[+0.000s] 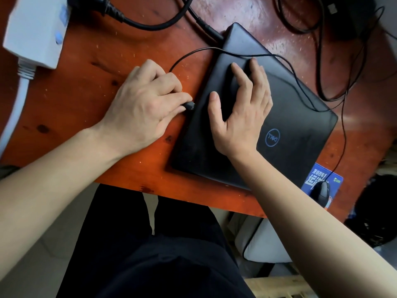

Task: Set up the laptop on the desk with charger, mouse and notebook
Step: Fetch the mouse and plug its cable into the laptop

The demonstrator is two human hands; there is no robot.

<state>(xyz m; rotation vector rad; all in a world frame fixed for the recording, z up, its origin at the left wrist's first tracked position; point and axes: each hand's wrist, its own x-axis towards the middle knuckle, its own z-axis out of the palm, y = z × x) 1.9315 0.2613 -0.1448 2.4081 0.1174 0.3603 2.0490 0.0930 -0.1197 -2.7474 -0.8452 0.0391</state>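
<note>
Right now the black laptop [253, 117] lies shut on the orange-brown desk [90, 87], turned at an angle, with its near corner close to the desk's front edge and its lid logo facing up. The right hand [240, 110] rests flat on the lid, fingers spread apart and gripping nothing, thumb pointing toward the laptop's left edge. The left hand [146, 104] sits on the desk just beside that left edge, its fingers pinched together on a small black plug [190, 105], whose tip is at or touching the side of the laptop; whether it is seated in a port cannot be told. A thin black cable [214, 50] loops from the plug up over the far part of the lid and runs on toward the desk's right side. A thicker black cord [150, 24] curves across the far edge of the desk and meets the laptop's far corner. At the far left corner lies a white power strip [34, 33] with its white lead trailing down the left edge. Near the front right corner a black mouse [322, 190] rests on a blue mouse pad [335, 179], its wire running up along the right side. No notebook can be made out.
</note>
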